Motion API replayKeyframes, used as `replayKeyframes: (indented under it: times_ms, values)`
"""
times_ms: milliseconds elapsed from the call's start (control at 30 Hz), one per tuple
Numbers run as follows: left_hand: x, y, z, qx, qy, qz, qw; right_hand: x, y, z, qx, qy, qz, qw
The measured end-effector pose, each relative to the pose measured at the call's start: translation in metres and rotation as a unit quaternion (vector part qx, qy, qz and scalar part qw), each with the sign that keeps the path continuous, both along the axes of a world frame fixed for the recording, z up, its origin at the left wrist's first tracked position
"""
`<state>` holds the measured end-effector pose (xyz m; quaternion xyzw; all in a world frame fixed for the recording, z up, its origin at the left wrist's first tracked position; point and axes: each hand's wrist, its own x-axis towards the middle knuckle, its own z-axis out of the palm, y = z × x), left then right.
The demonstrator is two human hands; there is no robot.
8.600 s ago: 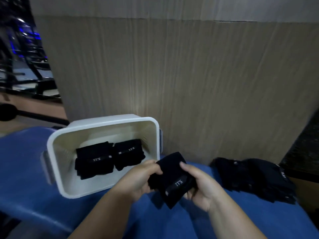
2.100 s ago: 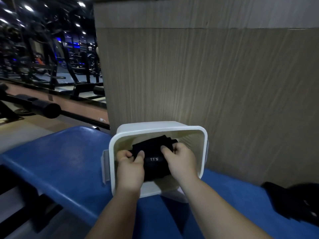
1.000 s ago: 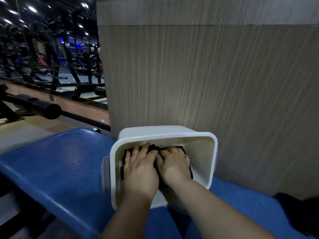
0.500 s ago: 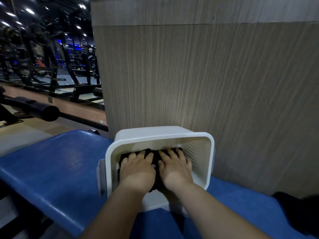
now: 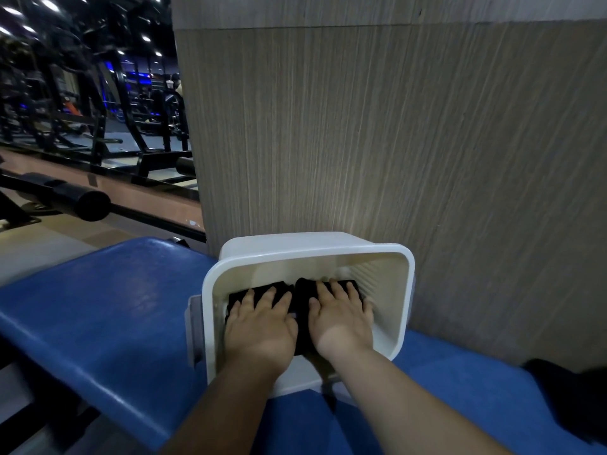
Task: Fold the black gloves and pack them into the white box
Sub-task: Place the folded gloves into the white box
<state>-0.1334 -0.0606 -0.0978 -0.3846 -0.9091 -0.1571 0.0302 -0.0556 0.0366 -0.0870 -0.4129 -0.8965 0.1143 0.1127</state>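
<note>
- Left hand [image 5: 261,326] and right hand [image 5: 341,321] lie flat, fingers straight, pressing folded gloves [image 5: 305,289] down inside the box [image 5: 406,290]; neither grips anything.
- A dark pile [image 5: 565,385], probably unfolded gloves, sits on the worktop [image 5: 98,307] at 4 o'clock from the box, nearer the right hand.

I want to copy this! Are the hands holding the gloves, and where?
Nothing is held. The left hand and right hand lie flat, fingers straight, pressing on top of the folded black gloves in the white box.
</note>
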Motion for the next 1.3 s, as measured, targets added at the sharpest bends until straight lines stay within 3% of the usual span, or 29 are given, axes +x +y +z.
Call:
replayKeyframes:
  times_ms: [400, 700, 833, 1000, 1300]
  values:
    - [0.002, -0.002, 0.005, 0.011, -0.008, -0.005, 1.000, -0.001, 0.003, 0.007, 0.004, -0.017, 0.045, 0.999]
    - [0.031, -0.011, 0.038, 0.105, 0.091, 0.008, 0.990, 0.029, -0.010, 0.031, 0.087, 0.126, 0.114, 0.982]
    - [0.053, -0.013, 0.039, 0.162, 0.103, -0.002, 0.981, 0.056, -0.012, 0.032, 0.084, 0.164, 0.139, 0.973]
    - [0.093, -0.002, 0.025, 0.207, 0.062, -0.048, 0.975, 0.111, -0.009, 0.026, 0.073, 0.178, 0.117, 0.974]
    - [0.200, 0.057, -0.015, 0.217, -0.090, -0.163, 0.958, 0.252, 0.026, -0.011, 0.060, 0.159, -0.051, 0.984]
